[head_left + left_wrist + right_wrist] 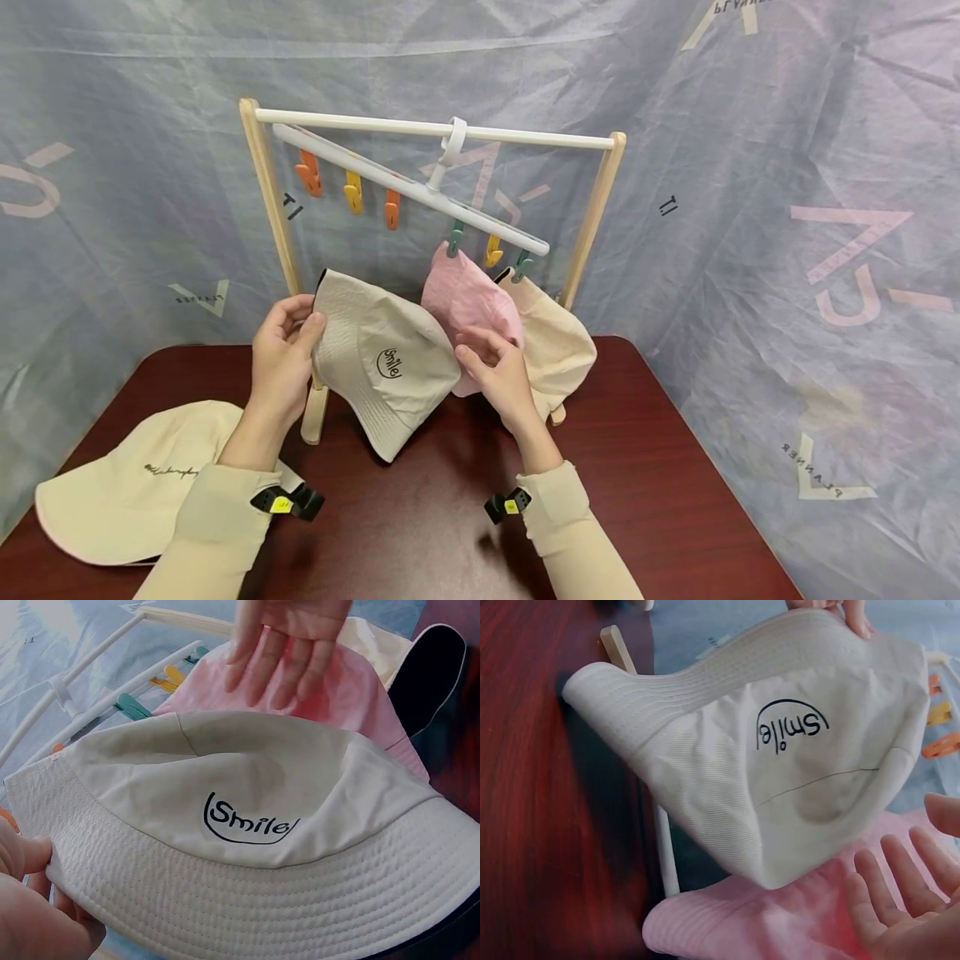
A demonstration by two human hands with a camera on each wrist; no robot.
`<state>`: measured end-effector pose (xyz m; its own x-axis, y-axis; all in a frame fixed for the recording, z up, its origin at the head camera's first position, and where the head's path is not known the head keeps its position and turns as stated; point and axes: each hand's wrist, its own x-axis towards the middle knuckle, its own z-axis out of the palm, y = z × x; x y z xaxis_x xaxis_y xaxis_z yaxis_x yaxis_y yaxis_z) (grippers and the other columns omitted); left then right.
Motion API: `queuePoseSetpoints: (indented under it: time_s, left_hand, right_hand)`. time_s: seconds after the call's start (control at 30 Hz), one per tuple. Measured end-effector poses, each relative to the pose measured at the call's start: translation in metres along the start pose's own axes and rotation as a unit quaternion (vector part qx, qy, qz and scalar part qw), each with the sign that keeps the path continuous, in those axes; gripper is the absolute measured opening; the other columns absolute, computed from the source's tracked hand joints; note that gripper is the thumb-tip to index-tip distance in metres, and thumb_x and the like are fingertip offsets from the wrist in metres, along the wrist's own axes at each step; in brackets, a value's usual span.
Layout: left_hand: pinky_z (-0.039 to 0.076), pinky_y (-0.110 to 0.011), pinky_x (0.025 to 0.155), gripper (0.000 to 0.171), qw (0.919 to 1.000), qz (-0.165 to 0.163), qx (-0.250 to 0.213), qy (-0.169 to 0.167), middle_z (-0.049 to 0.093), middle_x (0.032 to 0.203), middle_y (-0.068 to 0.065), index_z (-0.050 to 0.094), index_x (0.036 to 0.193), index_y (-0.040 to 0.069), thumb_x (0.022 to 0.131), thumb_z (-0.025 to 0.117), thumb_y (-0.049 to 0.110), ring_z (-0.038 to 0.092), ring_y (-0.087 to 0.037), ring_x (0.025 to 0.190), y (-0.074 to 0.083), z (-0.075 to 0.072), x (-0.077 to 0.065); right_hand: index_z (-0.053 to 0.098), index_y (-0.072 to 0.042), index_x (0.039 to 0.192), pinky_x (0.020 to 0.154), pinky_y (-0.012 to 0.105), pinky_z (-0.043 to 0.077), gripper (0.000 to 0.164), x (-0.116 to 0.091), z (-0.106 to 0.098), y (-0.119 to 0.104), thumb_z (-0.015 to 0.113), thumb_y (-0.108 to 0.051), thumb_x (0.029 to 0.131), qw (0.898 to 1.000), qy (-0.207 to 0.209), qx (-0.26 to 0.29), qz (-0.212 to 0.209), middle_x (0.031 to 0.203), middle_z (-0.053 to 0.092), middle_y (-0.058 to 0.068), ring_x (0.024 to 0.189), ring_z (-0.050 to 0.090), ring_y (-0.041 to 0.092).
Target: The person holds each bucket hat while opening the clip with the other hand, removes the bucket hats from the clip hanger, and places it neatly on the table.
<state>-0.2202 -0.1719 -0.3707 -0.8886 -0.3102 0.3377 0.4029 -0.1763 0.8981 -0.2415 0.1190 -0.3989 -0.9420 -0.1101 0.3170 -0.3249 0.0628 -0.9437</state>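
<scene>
My left hand [279, 362] pinches the brim of a light grey-beige bucket hat [386, 333] between thumb and fingers. The hat hangs tilted above the table, with "Smile" lettering on its crown facing me. Beside the crown is my right hand [501, 375], holding nothing; its loosely bent fingers [904, 877] are spread apart in the right wrist view. Behind that hand, a pink bucket hat [461, 287] hangs from a green clip [455, 239]. A cream hat [558, 342] hangs to its right from another green clip [522, 267].
A wooden rack with a white top bar [360, 122] carries a slanted white clip hanger [375, 171]. Orange clips [392, 210] and yellow clips [353, 193] hold nothing. Another cream hat [142, 475] lies on the dark red table [420, 533] at left. Grey sheeting [750, 250] surrounds the table.
</scene>
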Motion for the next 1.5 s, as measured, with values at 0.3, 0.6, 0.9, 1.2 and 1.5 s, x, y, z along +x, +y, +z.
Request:
queuePoseSetpoints:
  time_s: [0.3,0.6,0.9,1.2,1.5]
  left_hand:
    - [0.051,-0.017,0.084,0.020,0.9994,-0.005,-0.030,0.015,0.062,0.116,-0.005,0.063,0.124,0.007,0.104,0.064,0.001,0.059,-0.016,0.103,0.004,-0.002,-0.006]
    - [0.051,-0.017,0.085,0.021,0.9968,-0.001,-0.072,0.034,0.061,0.115,-0.006,0.064,0.123,0.005,0.104,0.062,-0.003,0.058,-0.017,0.103,0.004,-0.003,-0.012]
    - [0.053,-0.018,0.084,0.019,0.9921,0.010,-0.112,0.055,0.061,0.112,-0.008,0.066,0.120,0.004,0.102,0.065,-0.003,0.060,-0.018,0.103,0.003,-0.005,-0.017]
    - [0.051,-0.018,0.086,0.020,0.9877,0.012,-0.139,0.072,0.057,0.112,-0.010,0.065,0.122,0.001,0.102,0.065,-0.002,0.057,-0.020,0.105,0.005,-0.006,-0.020]
    - [0.052,-0.019,0.084,0.018,0.9831,0.024,-0.165,0.077,0.056,0.109,-0.011,0.066,0.119,0.000,0.102,0.064,-0.005,0.056,-0.020,0.101,0.004,-0.005,-0.019]
  right_hand:
    - [0.068,0.002,0.136,0.100,0.030,0.056,0.038,-0.006,0.005,0.013,0.074,-0.008,0.100,1.000,0.014,-0.018,-0.006,0.130,0.072,0.021,0.116,0.072,0.030]
    - [0.067,-0.003,0.140,0.087,0.023,0.057,0.041,-0.013,0.007,0.022,0.075,-0.012,0.100,0.999,0.012,-0.006,0.030,0.133,0.070,0.018,0.116,0.071,0.027]
    - [0.063,-0.002,0.143,0.093,0.035,0.061,0.045,-0.018,0.011,0.029,0.075,-0.009,0.100,0.998,0.003,0.018,0.054,0.136,0.068,0.019,0.113,0.072,0.024]
    - [0.064,-0.005,0.142,0.092,0.028,0.057,0.045,-0.019,0.013,0.040,0.075,-0.009,0.099,0.996,-0.008,0.021,0.091,0.128,0.070,0.020,0.103,0.071,0.015]
    - [0.063,0.002,0.139,0.099,0.039,0.058,0.043,-0.022,0.020,0.048,0.074,-0.007,0.099,0.990,-0.060,0.032,0.123,0.123,0.069,0.019,0.104,0.070,0.016]
